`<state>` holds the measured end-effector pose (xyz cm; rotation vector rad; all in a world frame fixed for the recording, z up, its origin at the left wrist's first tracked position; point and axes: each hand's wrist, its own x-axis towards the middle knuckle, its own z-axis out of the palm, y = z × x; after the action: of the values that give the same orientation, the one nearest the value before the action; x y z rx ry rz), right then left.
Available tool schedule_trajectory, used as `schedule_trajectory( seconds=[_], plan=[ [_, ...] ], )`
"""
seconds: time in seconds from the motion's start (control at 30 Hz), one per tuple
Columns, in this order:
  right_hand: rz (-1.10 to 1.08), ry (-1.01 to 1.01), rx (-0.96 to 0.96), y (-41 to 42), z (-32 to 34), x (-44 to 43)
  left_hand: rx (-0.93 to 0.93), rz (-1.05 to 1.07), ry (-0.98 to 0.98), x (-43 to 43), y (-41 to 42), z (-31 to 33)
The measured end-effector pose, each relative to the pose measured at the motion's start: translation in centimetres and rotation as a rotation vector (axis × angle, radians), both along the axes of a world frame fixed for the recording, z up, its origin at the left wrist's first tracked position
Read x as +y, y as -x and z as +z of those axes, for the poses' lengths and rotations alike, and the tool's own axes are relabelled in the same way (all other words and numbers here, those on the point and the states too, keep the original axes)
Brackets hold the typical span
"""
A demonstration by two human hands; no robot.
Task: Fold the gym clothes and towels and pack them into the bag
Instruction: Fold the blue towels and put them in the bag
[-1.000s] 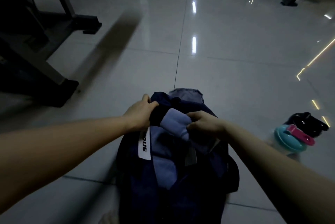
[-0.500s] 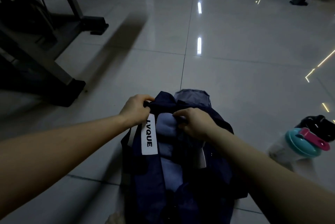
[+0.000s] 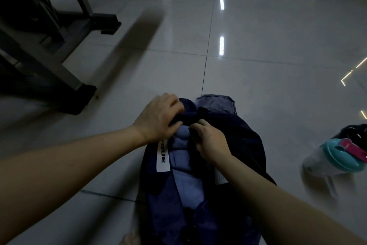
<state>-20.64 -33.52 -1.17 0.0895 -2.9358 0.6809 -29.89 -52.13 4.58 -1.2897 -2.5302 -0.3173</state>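
A person's left hand [image 3: 158, 118] and right hand [image 3: 210, 142], fingers curled, grip the open rim of a dark navy fabric bag [image 3: 244, 145] — pale blue folded cloth [image 3: 181, 157] bulging inside.

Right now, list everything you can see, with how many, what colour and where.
bag: one, navy, on the floor at centre, top open
cloth: count unclear, light blue, folded inside the bag
label: one, white with black letters, on the bag's left side
bottle: one, clear with teal lid and pink cap, on the floor at right
black thing: one, behind the bottle, too dark to identify
machines: at least two, dark, top left and top right
floor: glossy grey tiles
left hand: fingers grip the bag's far left rim
right hand: fingers pinch the bag's rim opposite
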Motion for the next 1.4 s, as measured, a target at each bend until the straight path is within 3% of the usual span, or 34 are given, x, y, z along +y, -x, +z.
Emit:
schedule_trajectory(
  seconds=[0.07, 0.27, 0.37, 0.53, 0.6, 0.77, 0.83, 0.93, 1.13, 1.2, 1.3, 1.4],
  plan=[
    [0.034, 0.029, 0.001, 0.0, 0.1, 0.2, 0.119, -0.157, 0.166, -0.1, -0.7, -0.5],
    [-0.034, 0.223, -0.038, 0.7, 0.5, -0.8, 0.12, 0.127, 0.496, 0.1, -0.6, -0.5],
    [-0.031, 0.171, -0.09, 1.1, 0.5, -1.0, 0.08, 0.159, 0.608, 0.8, -0.4, -0.8],
    [0.099, -0.297, 0.077, -0.8, -0.1, -0.8, 0.063, 0.187, 0.673, 1.7, -0.4, -1.5],
    [0.179, -0.386, 0.033, -2.5, -1.0, -1.0, 0.112, 0.159, 0.652, 1.3, -0.5, -1.7],
    [0.158, -0.372, -0.165, -4.3, -2.1, -1.3, 0.299, -0.257, 0.413, -1.1, -2.7, -3.2],
    [0.148, -0.356, -0.152, -4.0, -2.2, -1.4, 0.198, -0.219, 0.484, -1.5, -4.1, -4.4],
    [0.106, -0.344, -0.157, -3.4, -1.9, -1.5, 0.039, -0.028, 0.749, -1.4, -4.8, -5.3],
    [0.115, -0.269, -0.349, -1.4, -2.0, -1.9, 0.018, -0.003, 0.886, -0.2, -4.1, -4.5],
    [0.118, -0.257, -0.365, -1.2, -2.2, -1.9, 0.066, -0.097, 0.746, -0.1, -4.1, -3.8],
    [0.094, -0.324, -0.27, -2.5, -2.0, -1.9, 0.242, -0.138, 0.314, -1.0, -3.6, -2.3],
    [-0.043, -0.319, -0.293, -4.3, -1.8, -2.1, 0.02, 0.269, 0.12, -2.0, -2.4, -1.2]
  ],
)
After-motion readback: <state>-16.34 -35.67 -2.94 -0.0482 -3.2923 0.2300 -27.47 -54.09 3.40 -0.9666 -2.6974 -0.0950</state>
